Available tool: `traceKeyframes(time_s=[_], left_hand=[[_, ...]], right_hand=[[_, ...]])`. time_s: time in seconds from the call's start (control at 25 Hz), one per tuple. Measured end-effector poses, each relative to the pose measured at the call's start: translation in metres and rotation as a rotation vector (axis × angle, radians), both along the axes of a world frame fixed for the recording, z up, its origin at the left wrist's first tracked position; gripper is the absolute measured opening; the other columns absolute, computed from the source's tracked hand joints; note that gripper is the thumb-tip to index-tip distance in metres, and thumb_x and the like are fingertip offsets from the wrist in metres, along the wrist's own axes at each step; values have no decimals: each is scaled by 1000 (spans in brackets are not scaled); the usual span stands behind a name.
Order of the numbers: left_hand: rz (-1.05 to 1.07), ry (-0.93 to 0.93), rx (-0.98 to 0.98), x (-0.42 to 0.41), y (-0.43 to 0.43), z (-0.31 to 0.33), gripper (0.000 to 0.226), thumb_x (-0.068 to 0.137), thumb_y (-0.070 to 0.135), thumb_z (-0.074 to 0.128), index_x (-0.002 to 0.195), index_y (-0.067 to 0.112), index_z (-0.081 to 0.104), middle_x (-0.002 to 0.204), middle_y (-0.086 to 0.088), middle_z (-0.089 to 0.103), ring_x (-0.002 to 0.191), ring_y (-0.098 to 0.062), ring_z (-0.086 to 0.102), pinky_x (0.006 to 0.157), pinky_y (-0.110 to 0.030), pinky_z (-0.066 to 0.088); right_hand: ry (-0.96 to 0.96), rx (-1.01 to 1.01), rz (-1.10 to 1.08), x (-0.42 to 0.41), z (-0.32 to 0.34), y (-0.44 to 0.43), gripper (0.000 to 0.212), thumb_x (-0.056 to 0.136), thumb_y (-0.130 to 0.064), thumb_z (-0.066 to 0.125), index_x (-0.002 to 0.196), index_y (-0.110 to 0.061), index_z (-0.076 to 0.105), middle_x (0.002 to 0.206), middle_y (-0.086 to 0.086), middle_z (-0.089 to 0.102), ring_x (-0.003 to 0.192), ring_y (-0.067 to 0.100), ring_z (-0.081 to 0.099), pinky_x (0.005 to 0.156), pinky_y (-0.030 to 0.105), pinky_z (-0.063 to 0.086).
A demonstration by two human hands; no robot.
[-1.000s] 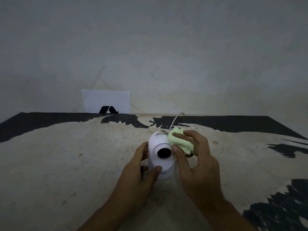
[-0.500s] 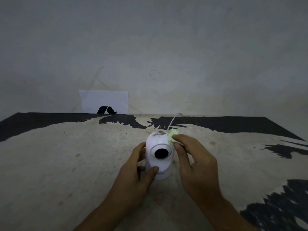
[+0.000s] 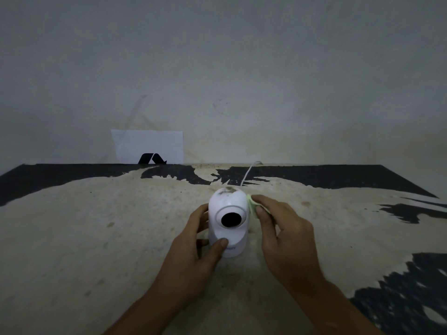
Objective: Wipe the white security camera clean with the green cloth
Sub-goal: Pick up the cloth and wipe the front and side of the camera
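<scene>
Standing upright on tabletop [image 3: 96,226]: white security camera [image 3: 227,223], base gripped by left hand [image 3: 193,252]; right hand [image 3: 285,235] pinches green cloth [image 3: 251,205] against its side.

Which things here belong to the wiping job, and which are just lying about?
In the job: white security camera, green cloth, left hand steadying the camera, right hand holding the cloth.
Lying about: white paper sheet against the wall, worn table.

One head-worn wide-angle view, angled forward and down, close over the table [image 3: 96,238], toward the wall [image 3: 217,56].
</scene>
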State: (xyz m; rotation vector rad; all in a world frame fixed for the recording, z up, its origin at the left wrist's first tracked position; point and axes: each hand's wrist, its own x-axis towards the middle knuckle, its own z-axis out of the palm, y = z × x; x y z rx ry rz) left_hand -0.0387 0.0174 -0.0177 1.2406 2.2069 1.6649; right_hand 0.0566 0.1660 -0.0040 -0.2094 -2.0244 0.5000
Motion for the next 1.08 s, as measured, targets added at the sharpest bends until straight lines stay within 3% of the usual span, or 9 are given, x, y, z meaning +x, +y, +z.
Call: traceKeyframes(time_s=[0.12,0.2,0.36,0.48,0.56,0.72,0.84,0.96,1.08], left_hand=[[1,-6,-1,0,1,1,58,74,50,59,121,58,26,116,41,42,103,23,44,71,1,43],[3,6,3,0,1,0,62,73,51,58,125,53,26,119,40,42,104,25,43,74,1,42],[15,8,9,-1,1,-3,63,76,47,61,131,47,29,124,36,44,109,22,42,75,1,42],[11,9,7,-1,0,-3,63,75,48,60,129,49,28,123,36,44,108,24,42,76,1,42],[5,3,21,-1,0,-4,64,77,46,61,132,47,30,126,34,46,112,20,43,80,-4,44],[3,-15,22,0,0,-3,65,76,46,61,132,50,27,123,36,45,112,10,49,79,-6,45],[6,-7,10,1,-1,-1,61,76,48,60,124,59,24,118,42,43,107,14,50,73,0,44],[6,-17,4,1,-1,-2,63,76,46,60,129,52,26,120,38,44,108,3,53,72,-2,44],[2,-6,9,1,0,-2,64,76,45,60,131,48,28,124,33,47,114,4,50,75,-4,45]], right_hand=[[-9,216,53,3,4,-11,42,100,-27,30,116,-4,61,115,13,67,108,21,58,95,28,47],[-37,254,68,1,5,-13,43,99,-27,29,117,-4,60,119,13,65,112,23,56,97,31,46],[-34,10,34,-3,-1,-4,34,92,-20,41,118,-7,59,110,10,68,101,17,60,89,29,50],[-58,-59,20,0,-1,-1,27,92,-19,48,115,-11,62,100,4,71,88,8,61,79,21,52],[-38,-108,47,3,2,-7,29,90,-18,52,116,-12,61,101,-2,68,90,6,60,80,13,49],[-41,-165,99,5,6,-12,30,89,-22,55,116,-13,62,106,-4,67,97,5,62,84,16,50],[-158,-222,164,10,8,-4,23,89,-24,57,109,-18,67,97,-8,71,88,-2,63,74,11,50],[-303,-202,156,16,10,3,19,84,-27,67,102,-21,70,88,-15,69,79,-6,61,68,5,46],[-434,-223,126,15,8,7,21,79,-29,71,98,-19,73,89,-10,73,73,-2,64,68,5,47]])
